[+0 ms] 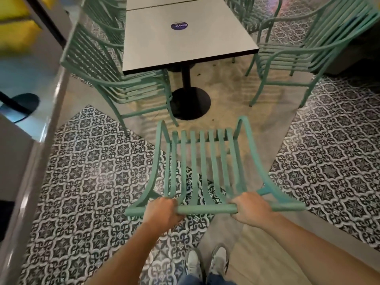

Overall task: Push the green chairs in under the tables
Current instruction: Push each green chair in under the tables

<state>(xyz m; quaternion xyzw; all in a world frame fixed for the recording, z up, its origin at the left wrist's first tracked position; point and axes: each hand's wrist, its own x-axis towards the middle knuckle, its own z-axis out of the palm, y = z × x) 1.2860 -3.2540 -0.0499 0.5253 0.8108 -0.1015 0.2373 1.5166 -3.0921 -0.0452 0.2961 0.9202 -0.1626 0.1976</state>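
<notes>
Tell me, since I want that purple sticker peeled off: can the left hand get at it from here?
Probably not. The left hand grips the green chair, which stands between the person and the table, and the purple sticker lies far across it.

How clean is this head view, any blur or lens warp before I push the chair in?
Head view: wide-angle warp bows the table edges and the side chairs; the left edge smears with motion blur near the yellow patches; the held chair and both hands, left hand and right hand, are only slightly soft; light is dim and warm, no glare.
</notes>
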